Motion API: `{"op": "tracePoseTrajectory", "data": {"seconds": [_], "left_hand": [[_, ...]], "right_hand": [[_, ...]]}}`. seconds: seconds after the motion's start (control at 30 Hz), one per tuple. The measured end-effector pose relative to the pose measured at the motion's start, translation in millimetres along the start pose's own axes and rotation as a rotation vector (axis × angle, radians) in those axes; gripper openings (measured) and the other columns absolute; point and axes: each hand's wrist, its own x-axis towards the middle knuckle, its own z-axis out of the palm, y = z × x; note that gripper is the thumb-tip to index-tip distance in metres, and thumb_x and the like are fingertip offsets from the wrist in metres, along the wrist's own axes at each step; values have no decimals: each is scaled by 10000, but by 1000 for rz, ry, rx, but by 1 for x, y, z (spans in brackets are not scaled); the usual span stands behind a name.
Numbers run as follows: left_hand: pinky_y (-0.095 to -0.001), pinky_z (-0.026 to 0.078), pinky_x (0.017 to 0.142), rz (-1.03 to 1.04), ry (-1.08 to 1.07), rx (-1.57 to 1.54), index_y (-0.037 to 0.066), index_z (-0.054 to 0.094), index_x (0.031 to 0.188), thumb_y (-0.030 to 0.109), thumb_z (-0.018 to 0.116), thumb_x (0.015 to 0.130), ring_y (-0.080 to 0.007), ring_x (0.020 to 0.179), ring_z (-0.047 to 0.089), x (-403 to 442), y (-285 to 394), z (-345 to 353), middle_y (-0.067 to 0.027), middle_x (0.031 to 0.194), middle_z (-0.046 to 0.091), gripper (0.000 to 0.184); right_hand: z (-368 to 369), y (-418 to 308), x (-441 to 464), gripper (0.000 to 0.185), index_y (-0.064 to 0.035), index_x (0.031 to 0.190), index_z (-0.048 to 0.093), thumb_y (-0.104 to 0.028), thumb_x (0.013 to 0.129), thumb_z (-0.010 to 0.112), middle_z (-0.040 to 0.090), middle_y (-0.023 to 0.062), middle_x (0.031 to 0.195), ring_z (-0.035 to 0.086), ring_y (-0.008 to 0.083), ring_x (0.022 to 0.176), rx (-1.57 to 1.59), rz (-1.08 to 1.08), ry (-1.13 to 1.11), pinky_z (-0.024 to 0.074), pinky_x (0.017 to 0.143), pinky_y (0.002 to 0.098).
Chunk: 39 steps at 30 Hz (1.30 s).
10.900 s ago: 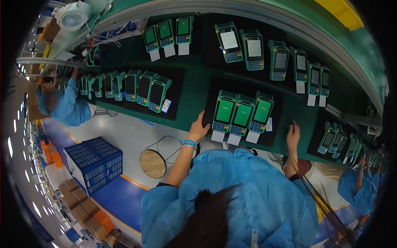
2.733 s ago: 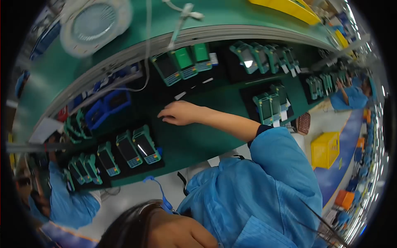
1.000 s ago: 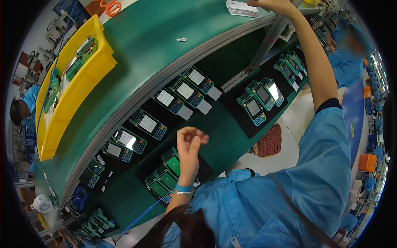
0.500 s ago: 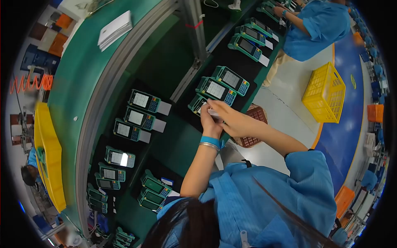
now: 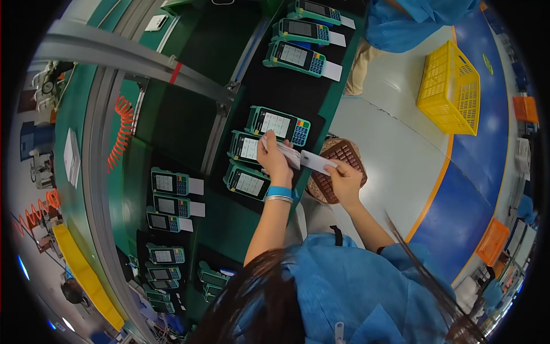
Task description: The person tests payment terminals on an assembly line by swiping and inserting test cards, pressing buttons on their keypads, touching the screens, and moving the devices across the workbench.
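Observation:
My left hand [image 5: 276,163], wearing a blue wristband and silver bracelets, is closed around a stack of white cards [image 5: 291,155]. Between the fingers of my right hand [image 5: 347,182] is a single white card [image 5: 317,163], its far end close to the stack. Just beyond my left hand lie three green card payment terminals: the upper terminal [image 5: 277,126] shows its screen and keypad, while my left hand partly covers the middle terminal [image 5: 244,147]. The lower terminal [image 5: 246,181] has its keypad end hidden behind my wrist.
More terminals with white cards in their ends stand farther along the bench [image 5: 295,57] and on the left line [image 5: 170,183]. A metal post [image 5: 143,60] crosses the upper left. To the right are a brown-topped stool [image 5: 338,195], a yellow crate [image 5: 450,86] and a co-worker's blue sleeve [image 5: 395,28].
My hands have come apart; the right one has moved right with one card, while the left keeps the stack. The view has shifted, so the bench and post appear elsewhere.

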Motion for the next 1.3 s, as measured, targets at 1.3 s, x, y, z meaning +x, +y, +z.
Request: {"op": "tracePoseTrajectory", "data": {"seconds": [1.3], "left_hand": [[-414, 520, 768, 646, -21, 1699, 100, 541, 1253, 340, 619, 793, -297, 954, 615, 47, 69, -86, -123, 1128, 566, 524]], "right_hand": [[44, 60, 1, 187, 54, 966, 642, -101, 863, 630, 640, 38, 712, 517, 60, 563, 35, 274, 120, 398, 513, 206]]}}
